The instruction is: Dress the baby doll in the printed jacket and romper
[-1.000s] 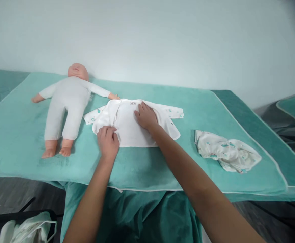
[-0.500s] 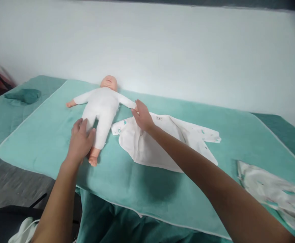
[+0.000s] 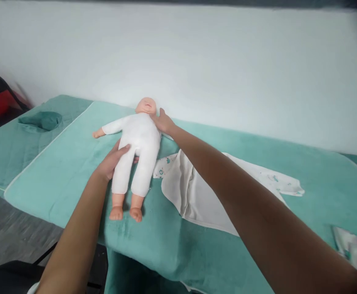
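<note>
A baby doll (image 3: 141,134) with a white cloth body lies face up on a green bed cover. My left hand (image 3: 116,160) grips it at the hip and thigh: the thumb rests over the top of the leg, and fingertips show between the legs from underneath. At the doll's neck and shoulder is my right hand (image 3: 163,122), touching there with its visible fingers apart; part of it may be hidden behind the shoulder. A white baby shirt (image 3: 203,204) with printed sleeves lies spread to the right of the doll, partly covered by my right forearm.
A folded printed cloth (image 3: 356,247) lies at the far right. The green cover (image 3: 65,171) runs along a white wall (image 3: 227,73). At the left lies a green ring-shaped cushion or opening (image 3: 40,121). A black chair (image 3: 7,277) stands at lower left.
My left hand has slid under the doll's hip and thigh. My right hand has gone from the doll's hand up to its neck and shoulder. The view has shifted left.
</note>
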`<act>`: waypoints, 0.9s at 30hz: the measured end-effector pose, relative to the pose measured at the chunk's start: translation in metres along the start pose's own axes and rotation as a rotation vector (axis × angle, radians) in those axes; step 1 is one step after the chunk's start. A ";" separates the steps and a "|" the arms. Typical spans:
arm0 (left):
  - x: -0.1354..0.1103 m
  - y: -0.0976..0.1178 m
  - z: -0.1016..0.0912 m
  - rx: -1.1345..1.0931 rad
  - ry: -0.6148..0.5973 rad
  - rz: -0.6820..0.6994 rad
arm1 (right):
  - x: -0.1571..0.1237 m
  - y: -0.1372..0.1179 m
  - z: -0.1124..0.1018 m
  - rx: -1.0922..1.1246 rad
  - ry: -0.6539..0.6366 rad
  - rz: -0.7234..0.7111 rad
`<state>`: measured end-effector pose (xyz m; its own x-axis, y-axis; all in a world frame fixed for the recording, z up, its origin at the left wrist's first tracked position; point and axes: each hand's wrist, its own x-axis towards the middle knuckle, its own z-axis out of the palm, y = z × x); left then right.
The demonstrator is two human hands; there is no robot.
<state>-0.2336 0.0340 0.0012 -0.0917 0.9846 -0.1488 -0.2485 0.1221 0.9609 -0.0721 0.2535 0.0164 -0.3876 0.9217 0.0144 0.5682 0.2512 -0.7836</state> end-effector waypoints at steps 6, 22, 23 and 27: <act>-0.032 0.011 0.039 -0.125 0.000 0.077 | -0.053 -0.031 -0.046 0.044 -0.031 -0.010; -0.111 -0.063 0.262 -0.251 -0.196 -0.062 | -0.228 0.101 -0.221 -0.110 0.130 0.114; -0.111 -0.071 0.268 -0.261 -0.202 -0.063 | -0.233 0.112 -0.221 -0.107 0.132 0.129; -0.110 -0.090 0.278 -0.237 -0.191 -0.089 | -0.240 0.137 -0.219 -0.177 0.092 0.083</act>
<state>0.0666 -0.0502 -0.0041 0.1174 0.9798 -0.1620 -0.4675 0.1985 0.8614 0.2575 0.1313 0.0418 -0.2710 0.9624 0.0177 0.7170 0.2141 -0.6634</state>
